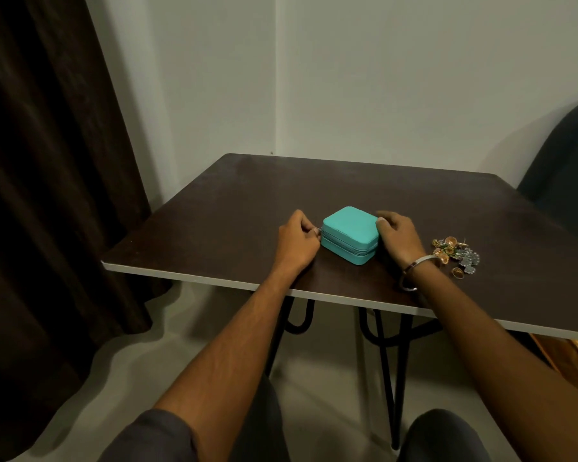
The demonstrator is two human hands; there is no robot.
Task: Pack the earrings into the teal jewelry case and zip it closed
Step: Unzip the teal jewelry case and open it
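The teal jewelry case (pixel 350 232) lies closed on the dark table (pixel 214 228), near the front edge. My left hand (pixel 297 240) is at the case's left corner, fingers pinched on the small zipper pull. My right hand (pixel 397 236) presses against the case's right side, thumb on the lid's edge, holding it steady. A pile of gold and silver earrings (pixel 456 253) lies on the table just right of my right wrist, apart from the case.
A small gold ring (pixel 457 272) lies at the front of the earring pile. A dark chair (pixel 568 161) stands at the table's right. A dark curtain (pixel 47 161) hangs at the left. White walls meet in a corner behind the table.
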